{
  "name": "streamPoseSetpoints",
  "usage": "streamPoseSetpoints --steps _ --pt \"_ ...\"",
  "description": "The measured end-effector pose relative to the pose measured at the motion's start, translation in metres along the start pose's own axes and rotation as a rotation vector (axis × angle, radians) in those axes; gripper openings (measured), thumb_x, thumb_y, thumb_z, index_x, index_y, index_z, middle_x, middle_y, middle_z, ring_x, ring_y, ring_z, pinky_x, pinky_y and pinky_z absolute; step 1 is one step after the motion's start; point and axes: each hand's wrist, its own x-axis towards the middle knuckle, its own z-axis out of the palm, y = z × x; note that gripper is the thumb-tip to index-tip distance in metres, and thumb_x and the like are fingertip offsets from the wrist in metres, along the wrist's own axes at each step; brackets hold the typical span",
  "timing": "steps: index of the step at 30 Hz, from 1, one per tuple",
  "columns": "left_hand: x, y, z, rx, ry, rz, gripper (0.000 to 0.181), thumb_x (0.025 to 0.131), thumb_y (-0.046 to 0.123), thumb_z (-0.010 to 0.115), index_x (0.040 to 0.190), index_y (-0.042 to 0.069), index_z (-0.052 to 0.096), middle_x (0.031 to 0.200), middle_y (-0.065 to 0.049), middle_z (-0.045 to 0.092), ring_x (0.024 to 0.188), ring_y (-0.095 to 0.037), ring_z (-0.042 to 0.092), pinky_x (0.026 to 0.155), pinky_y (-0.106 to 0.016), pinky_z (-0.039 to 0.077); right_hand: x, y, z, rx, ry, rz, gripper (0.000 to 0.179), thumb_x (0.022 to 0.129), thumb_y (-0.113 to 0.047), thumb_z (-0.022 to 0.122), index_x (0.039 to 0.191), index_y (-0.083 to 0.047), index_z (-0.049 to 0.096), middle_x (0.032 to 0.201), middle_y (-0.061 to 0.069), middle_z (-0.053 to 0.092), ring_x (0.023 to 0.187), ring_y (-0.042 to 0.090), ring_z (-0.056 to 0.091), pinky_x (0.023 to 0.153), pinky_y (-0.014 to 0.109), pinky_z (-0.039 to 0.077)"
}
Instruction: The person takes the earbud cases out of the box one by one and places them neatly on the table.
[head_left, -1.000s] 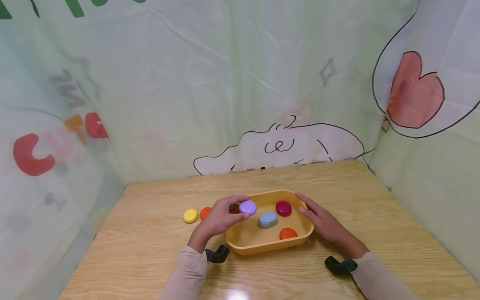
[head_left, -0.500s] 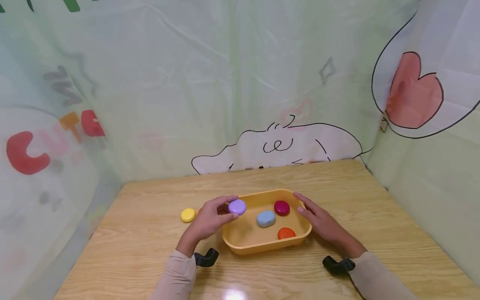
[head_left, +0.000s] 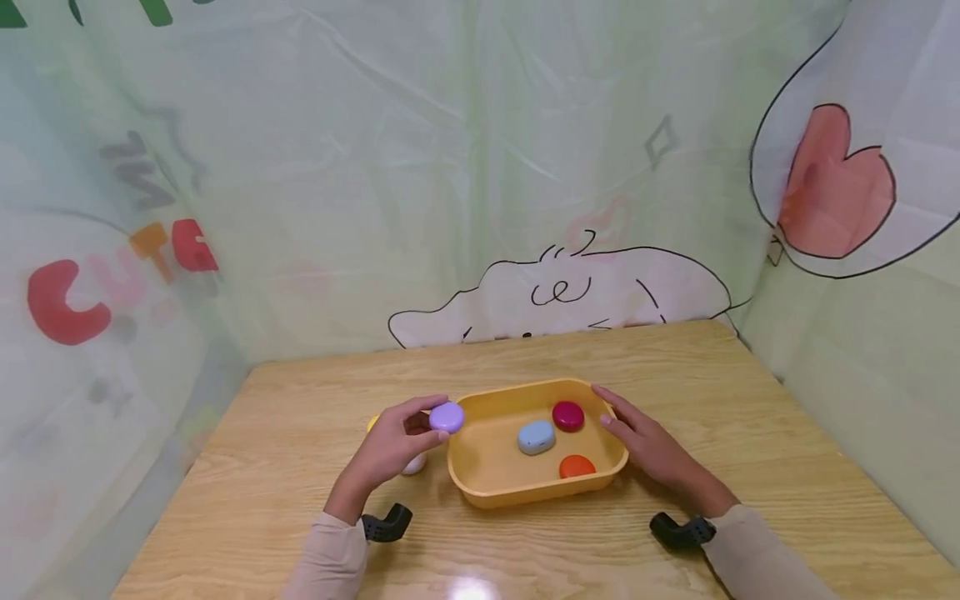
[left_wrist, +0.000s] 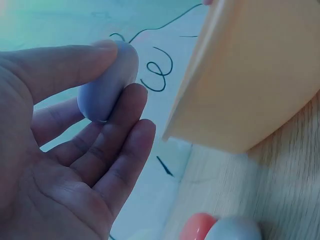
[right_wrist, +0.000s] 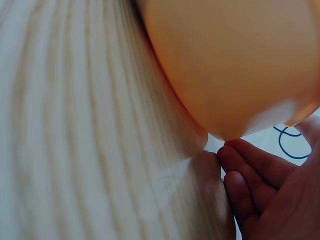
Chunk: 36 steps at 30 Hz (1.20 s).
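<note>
Between the thumb and fingers of my left hand (head_left: 390, 447) is a smooth purple rounded piece (head_left: 447, 417), pebble-like. It is held up just left of the yellow-orange tray (head_left: 517, 494), apart from its wall in the left wrist view. My right hand (head_left: 652, 446) holds the tray's right end, thumb at the rim and fingertips against the outer wall (right_wrist: 240, 75). Inside the tray lie a light blue rounded piece (head_left: 536, 437), a dark red one (head_left: 567, 416) and an orange-red one (head_left: 577, 467), partly hidden by the near wall.
Under and behind my left hand, a white piece (head_left: 413, 464) and a yellow piece (head_left: 372, 423) show partly on the wooden table (head_left: 315, 383). A reddish piece (left_wrist: 197, 227) sits by the white one. A printed curtain (head_left: 337, 208) hangs behind.
My left hand has carried the purple piece leftward, from over the tray to just beyond its left end. The right hand and the tray stay in place.
</note>
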Motion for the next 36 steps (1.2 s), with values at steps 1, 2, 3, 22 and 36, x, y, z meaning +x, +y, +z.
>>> streamPoseSetpoints --steps 1,2,3,22,36 --pt "-0.002 -0.001 -0.002 -0.011 0.007 -0.008 0.052 0.091 0.02 0.077 0.139 0.01 0.06 0.124 -0.009 0.065 0.106 -0.022 0.065 0.09 -0.033 0.053 0.0 0.0 0.0 -0.001 -0.002 0.001 0.057 0.109 -0.034 0.042 0.16 -0.018 0.025 0.164 0.017 0.021 0.147 0.045 0.019 0.111 0.062 0.024" --pt "-0.003 -0.002 -0.005 -0.027 0.013 -0.016 0.052 0.09 0.019 0.077 0.139 0.01 0.06 0.122 -0.01 0.065 0.106 -0.023 0.064 0.089 -0.033 0.052 0.0 0.001 0.0 -0.002 -0.003 0.004 0.057 0.109 -0.034 0.043 0.16 -0.018 0.025 0.164 0.017 0.021 0.147 0.045 0.019 0.111 0.062 0.024" --pt "-0.004 -0.004 -0.007 -0.038 0.02 -0.022 0.052 0.09 0.019 0.077 0.139 0.01 0.06 0.121 -0.01 0.065 0.106 -0.023 0.064 0.09 -0.032 0.052 0.0 0.001 0.0 0.0 -0.003 0.007 0.057 0.108 -0.034 0.043 0.16 -0.018 0.025 0.164 0.017 0.021 0.147 0.046 0.018 0.111 0.062 0.024" --pt "-0.031 -0.04 -0.035 -0.073 0.121 -0.146 0.055 0.088 0.022 0.079 0.139 0.01 0.059 0.127 -0.009 0.064 0.106 -0.024 0.063 0.087 -0.029 0.052 -0.003 -0.002 0.001 -0.003 0.013 0.02 0.059 0.108 -0.036 0.045 0.16 -0.018 0.026 0.163 0.019 0.022 0.146 0.046 0.021 0.108 0.057 0.029" --pt "-0.053 -0.055 -0.051 -0.017 0.215 -0.266 0.052 0.089 0.016 0.078 0.137 0.01 0.061 0.126 -0.009 0.063 0.104 -0.022 0.062 0.087 -0.035 0.052 0.001 -0.002 0.001 -0.01 0.012 0.009 0.059 0.108 -0.033 0.046 0.16 -0.018 0.024 0.163 0.019 0.022 0.147 0.046 0.021 0.107 0.056 0.032"
